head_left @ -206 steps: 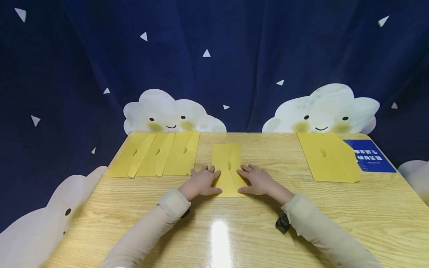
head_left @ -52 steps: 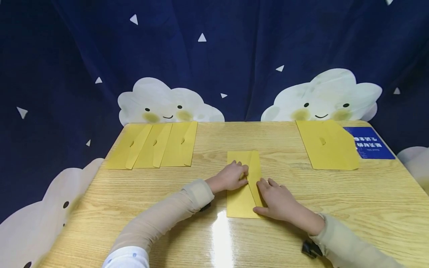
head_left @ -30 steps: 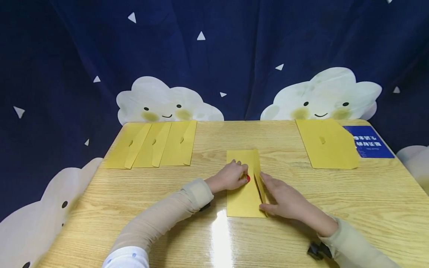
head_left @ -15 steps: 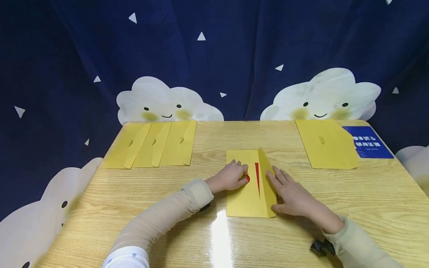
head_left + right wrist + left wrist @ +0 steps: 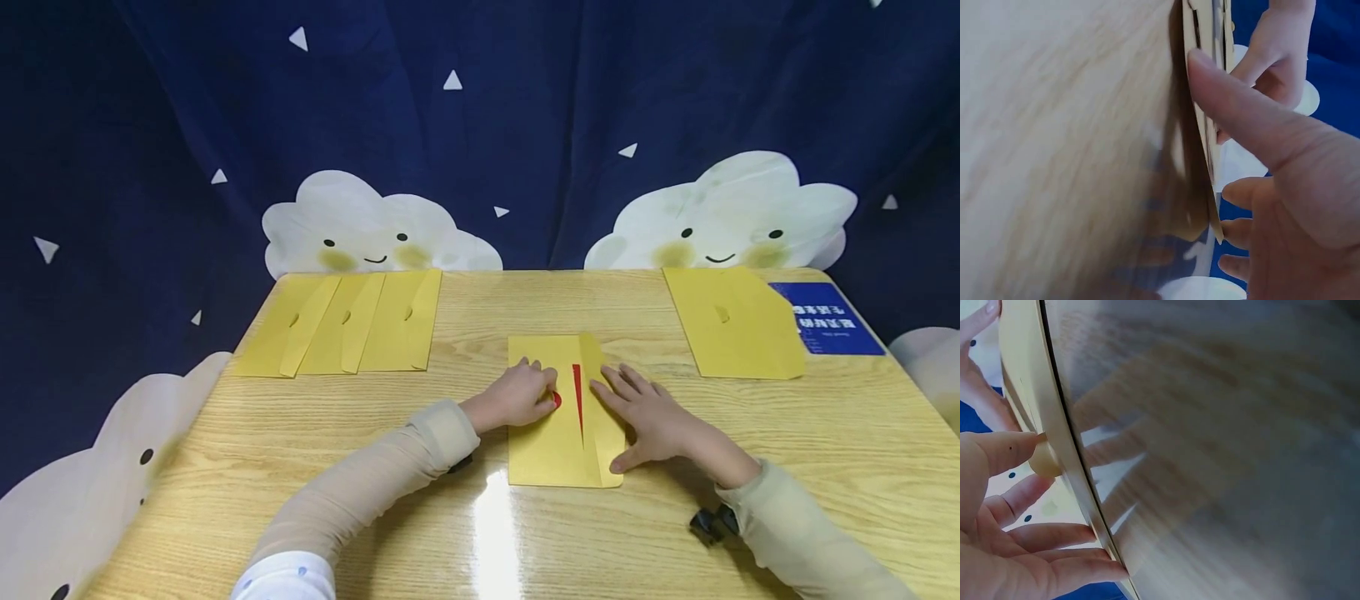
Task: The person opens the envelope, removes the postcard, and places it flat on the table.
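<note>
On the wooden table (image 5: 600, 542), a yellow envelope (image 5: 551, 454) is laid between the two hands. Its small rounded tab (image 5: 1046, 460) is pinched between thumb and forefinger by the left hand (image 5: 516, 394). Its flap (image 5: 606, 446) is touched by the right hand (image 5: 654, 417), whose fingers are spread apart. A narrow red strip (image 5: 577, 392) is exposed beside the flap. Three overlapped envelopes (image 5: 341, 335) are placed at the far left; at the far right, a blue card (image 5: 836, 321) is partly covered by another envelope (image 5: 738, 337).
</note>
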`<state>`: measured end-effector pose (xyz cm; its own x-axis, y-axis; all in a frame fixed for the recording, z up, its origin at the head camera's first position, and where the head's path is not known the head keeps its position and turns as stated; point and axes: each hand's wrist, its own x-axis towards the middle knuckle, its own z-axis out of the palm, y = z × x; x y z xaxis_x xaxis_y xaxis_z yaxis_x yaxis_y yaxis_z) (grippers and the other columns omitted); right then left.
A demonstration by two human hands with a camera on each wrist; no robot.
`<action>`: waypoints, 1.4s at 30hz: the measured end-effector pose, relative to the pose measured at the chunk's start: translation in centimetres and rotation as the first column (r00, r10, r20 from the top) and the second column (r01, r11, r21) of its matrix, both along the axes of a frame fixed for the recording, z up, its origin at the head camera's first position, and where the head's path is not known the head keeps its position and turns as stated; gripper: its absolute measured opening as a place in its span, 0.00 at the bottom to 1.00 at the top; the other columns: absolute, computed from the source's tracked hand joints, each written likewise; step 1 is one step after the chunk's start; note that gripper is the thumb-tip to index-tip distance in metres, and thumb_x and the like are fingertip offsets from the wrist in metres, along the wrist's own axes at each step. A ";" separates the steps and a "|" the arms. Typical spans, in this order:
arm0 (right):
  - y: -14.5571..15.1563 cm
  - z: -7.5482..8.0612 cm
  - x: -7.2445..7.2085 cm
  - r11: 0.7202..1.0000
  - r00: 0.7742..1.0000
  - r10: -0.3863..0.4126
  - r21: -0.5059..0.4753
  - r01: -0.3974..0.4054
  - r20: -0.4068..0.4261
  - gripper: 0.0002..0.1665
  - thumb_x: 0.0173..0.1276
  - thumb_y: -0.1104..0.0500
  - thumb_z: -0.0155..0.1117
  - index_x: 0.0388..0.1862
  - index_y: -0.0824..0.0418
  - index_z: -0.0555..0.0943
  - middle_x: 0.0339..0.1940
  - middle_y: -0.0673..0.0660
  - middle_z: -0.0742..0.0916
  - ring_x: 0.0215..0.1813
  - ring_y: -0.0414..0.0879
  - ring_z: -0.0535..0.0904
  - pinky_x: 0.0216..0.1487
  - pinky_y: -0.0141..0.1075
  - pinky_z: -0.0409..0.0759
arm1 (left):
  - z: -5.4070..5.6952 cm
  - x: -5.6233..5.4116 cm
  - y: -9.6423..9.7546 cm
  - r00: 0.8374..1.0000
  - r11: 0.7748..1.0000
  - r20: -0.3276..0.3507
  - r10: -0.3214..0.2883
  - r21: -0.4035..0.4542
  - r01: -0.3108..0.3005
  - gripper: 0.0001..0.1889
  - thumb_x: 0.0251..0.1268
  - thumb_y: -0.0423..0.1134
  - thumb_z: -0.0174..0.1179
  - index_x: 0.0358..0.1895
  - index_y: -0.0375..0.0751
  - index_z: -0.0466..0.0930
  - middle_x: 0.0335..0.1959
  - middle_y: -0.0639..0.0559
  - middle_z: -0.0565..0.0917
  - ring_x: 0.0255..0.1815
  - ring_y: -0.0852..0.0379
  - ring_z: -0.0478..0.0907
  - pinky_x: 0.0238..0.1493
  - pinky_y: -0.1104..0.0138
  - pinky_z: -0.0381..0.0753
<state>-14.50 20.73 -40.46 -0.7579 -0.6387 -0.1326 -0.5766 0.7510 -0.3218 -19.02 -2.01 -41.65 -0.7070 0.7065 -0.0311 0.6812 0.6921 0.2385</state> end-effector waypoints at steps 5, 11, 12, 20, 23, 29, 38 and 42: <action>0.3 -0.3 -0.1 0.999 0.998 -0.021 0.035 0.019 0.053 0.66 0.39 0.31 0.68 0.69 0.67 0.56 0.70 0.71 0.54 0.68 0.70 0.44 0.54 0.70 0.49 | 0.0 0.0 0.1 1.000 1.000 0.003 0.006 0.005 -0.006 0.10 0.61 0.44 0.57 0.37 0.41 0.76 0.26 0.54 0.76 0.30 0.60 0.72 0.60 0.57 0.63; 0.5 -0.5 -0.4 0.998 0.996 -0.027 0.051 0.023 0.089 0.66 0.40 0.29 0.65 0.70 0.66 0.55 0.70 0.69 0.54 0.68 0.69 0.44 0.54 0.70 0.49 | 0.2 0.0 0.4 1.000 0.999 -0.021 0.020 0.033 -0.019 0.07 0.60 0.42 0.58 0.33 0.42 0.77 0.25 0.55 0.78 0.26 0.61 0.69 0.42 0.65 0.70; 0.5 -0.6 -0.4 0.999 0.996 -0.025 0.050 0.020 0.090 0.66 0.40 0.29 0.65 0.70 0.66 0.55 0.70 0.69 0.54 0.68 0.69 0.44 0.54 0.70 0.49 | 0.3 0.0 0.5 0.999 0.999 -0.020 0.027 0.040 -0.026 0.06 0.59 0.41 0.58 0.32 0.42 0.77 0.24 0.55 0.78 0.26 0.61 0.70 0.42 0.66 0.70; 0.7 -0.8 -0.6 0.999 0.997 -0.018 0.044 0.014 0.081 0.67 0.40 0.26 0.62 0.70 0.65 0.55 0.71 0.68 0.54 0.68 0.69 0.44 0.54 0.70 0.48 | 0.3 -0.1 0.7 0.996 0.992 0.032 0.083 0.089 -0.085 0.06 0.55 0.35 0.55 0.36 0.39 0.76 0.29 0.51 0.79 0.30 0.58 0.74 0.41 0.67 0.73; 0.8 -0.8 -0.6 0.999 0.997 -0.016 0.041 0.013 0.079 0.67 0.40 0.25 0.62 0.70 0.65 0.55 0.71 0.68 0.54 0.68 0.69 0.44 0.54 0.70 0.49 | 0.5 0.0 0.8 0.993 0.992 0.059 0.098 0.080 -0.102 0.16 0.56 0.34 0.53 0.50 0.40 0.74 0.48 0.40 0.78 0.48 0.47 0.76 0.51 0.59 0.72; 0.9 -0.9 -0.6 0.999 0.996 -0.018 0.046 0.015 0.085 0.67 0.40 0.25 0.61 0.70 0.65 0.54 0.71 0.67 0.54 0.68 0.69 0.44 0.54 0.70 0.48 | 0.7 0.2 1.2 0.985 0.992 0.124 0.122 0.017 -0.125 0.29 0.60 0.34 0.49 0.67 0.53 0.61 0.66 0.32 0.58 0.61 0.32 0.62 0.52 0.44 0.68; 1.0 -1.0 -0.7 0.998 0.997 -0.019 0.055 0.014 0.077 0.68 0.39 0.25 0.61 0.71 0.64 0.54 0.71 0.67 0.54 0.69 0.68 0.44 0.55 0.69 0.49 | 0.3 0.1 1.1 0.997 0.996 0.028 0.077 0.038 -0.078 0.07 0.56 0.33 0.52 0.35 0.44 0.79 0.43 0.46 0.78 0.49 0.45 0.74 0.51 0.46 0.70; 0.9 -0.9 -0.6 0.998 0.997 -0.019 0.055 0.015 0.074 0.67 0.39 0.25 0.61 0.70 0.64 0.55 0.71 0.67 0.55 0.69 0.68 0.44 0.55 0.69 0.50 | 0.3 0.1 1.0 0.999 0.997 -0.004 0.034 0.063 -0.034 0.06 0.54 0.32 0.54 0.22 0.45 0.76 0.25 0.56 0.74 0.36 0.59 0.73 0.59 0.48 0.63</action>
<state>-15.11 21.68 -41.41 -0.7551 -0.6164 -0.2232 -0.5399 0.7779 -0.3215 -18.91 -1.02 -41.32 -0.7305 0.6827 0.0162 0.6589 0.6985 0.2792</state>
